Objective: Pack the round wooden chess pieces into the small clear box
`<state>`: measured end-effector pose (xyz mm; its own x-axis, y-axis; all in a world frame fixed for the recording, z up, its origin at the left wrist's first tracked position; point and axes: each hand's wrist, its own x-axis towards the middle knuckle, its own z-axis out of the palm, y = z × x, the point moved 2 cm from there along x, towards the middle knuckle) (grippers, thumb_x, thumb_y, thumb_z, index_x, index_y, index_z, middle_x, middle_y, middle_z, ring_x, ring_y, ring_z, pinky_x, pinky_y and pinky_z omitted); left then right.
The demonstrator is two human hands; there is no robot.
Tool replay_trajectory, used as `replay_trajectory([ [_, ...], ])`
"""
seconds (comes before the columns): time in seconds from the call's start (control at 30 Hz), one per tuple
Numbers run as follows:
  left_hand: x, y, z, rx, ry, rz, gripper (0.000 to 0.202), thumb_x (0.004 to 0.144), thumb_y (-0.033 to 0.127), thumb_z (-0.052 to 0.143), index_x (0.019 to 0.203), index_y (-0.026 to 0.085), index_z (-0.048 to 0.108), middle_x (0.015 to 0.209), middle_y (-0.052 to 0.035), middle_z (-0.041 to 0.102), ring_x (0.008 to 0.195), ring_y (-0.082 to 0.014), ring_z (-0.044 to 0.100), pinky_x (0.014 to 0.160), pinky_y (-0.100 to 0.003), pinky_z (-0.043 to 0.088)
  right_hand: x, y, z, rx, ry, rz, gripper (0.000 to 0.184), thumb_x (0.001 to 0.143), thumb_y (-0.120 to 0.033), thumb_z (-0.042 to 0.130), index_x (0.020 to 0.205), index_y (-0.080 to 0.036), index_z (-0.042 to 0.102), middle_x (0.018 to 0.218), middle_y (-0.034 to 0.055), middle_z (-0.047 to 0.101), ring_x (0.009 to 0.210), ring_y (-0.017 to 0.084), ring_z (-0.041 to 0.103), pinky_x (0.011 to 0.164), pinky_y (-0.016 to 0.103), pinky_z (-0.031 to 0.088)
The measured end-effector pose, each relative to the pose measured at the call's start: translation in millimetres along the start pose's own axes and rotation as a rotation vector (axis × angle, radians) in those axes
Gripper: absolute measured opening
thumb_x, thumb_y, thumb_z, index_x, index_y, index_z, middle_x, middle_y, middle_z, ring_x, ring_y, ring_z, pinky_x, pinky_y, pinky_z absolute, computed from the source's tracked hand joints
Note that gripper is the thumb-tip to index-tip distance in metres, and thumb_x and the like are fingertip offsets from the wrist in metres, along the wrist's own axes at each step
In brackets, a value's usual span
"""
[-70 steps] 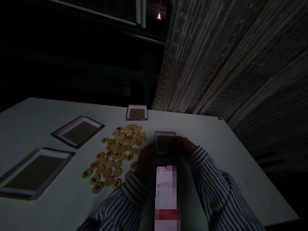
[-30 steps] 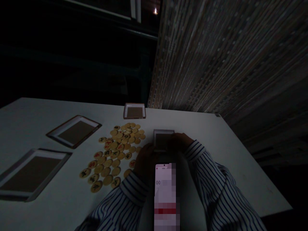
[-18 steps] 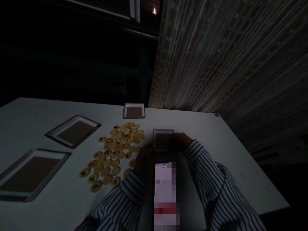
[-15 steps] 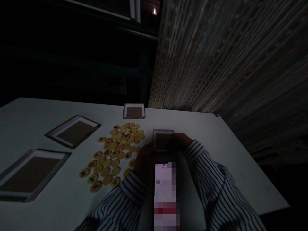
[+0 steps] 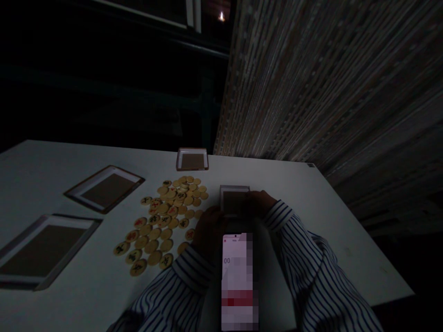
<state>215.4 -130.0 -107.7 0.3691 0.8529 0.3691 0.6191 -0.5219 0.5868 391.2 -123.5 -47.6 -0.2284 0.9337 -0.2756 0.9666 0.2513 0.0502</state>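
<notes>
In dim light both my hands rest at a small square box (image 5: 234, 199) on the white table (image 5: 51, 166). My left hand (image 5: 209, 230) lies at the box's near left corner, my right hand (image 5: 259, 203) at its right side; their fingers are too dark to read. A spread of round yellow game discs (image 5: 166, 216) with red and black marks lies just left of my left hand. A lit phone (image 5: 238, 276) stands in front of my wrists and hides part of them.
A second small square box (image 5: 192, 159) sits at the table's far edge. Two flat rectangular trays (image 5: 104, 188) (image 5: 44, 249) lie to the left. A ribbed wall (image 5: 328, 92) rises at the right, close to the table's far right corner.
The view has drifted slightly; my hands stay at the small box and the discs lie as before.
</notes>
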Motion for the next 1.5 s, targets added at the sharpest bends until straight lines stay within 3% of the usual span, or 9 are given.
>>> replay_trajectory([
  [1.17, 0, -1, 0.8, 0.035, 0.013, 0.025, 0.018, 0.075, 0.024, 0.050, 0.084, 0.016, 0.062, 0.097, -0.0081, 0.059, 0.092, -0.0197, 0.055, 0.080, -0.034, 0.047, 3, -5, 0, 0.006, -0.074, -0.003, 0.027, 0.078, -0.039, 0.043, 0.092, -0.026, 0.062, 0.100, 0.0033, 0.063, 0.088, 0.020, 0.058, 0.067, 0.029, 0.043],
  [1.5, 1, 6, -5.2, 0.052, 0.011, 0.073, 0.017, 0.075, 0.022, 0.048, 0.083, 0.016, 0.062, 0.096, -0.0089, 0.060, 0.092, -0.0205, 0.055, 0.080, -0.035, 0.047, -5, -3, -7, 0.071, -0.053, 0.029, 0.024, 0.077, -0.036, 0.049, 0.092, -0.025, 0.064, 0.094, 0.0037, 0.063, 0.082, 0.016, 0.058, 0.065, 0.025, 0.041],
])
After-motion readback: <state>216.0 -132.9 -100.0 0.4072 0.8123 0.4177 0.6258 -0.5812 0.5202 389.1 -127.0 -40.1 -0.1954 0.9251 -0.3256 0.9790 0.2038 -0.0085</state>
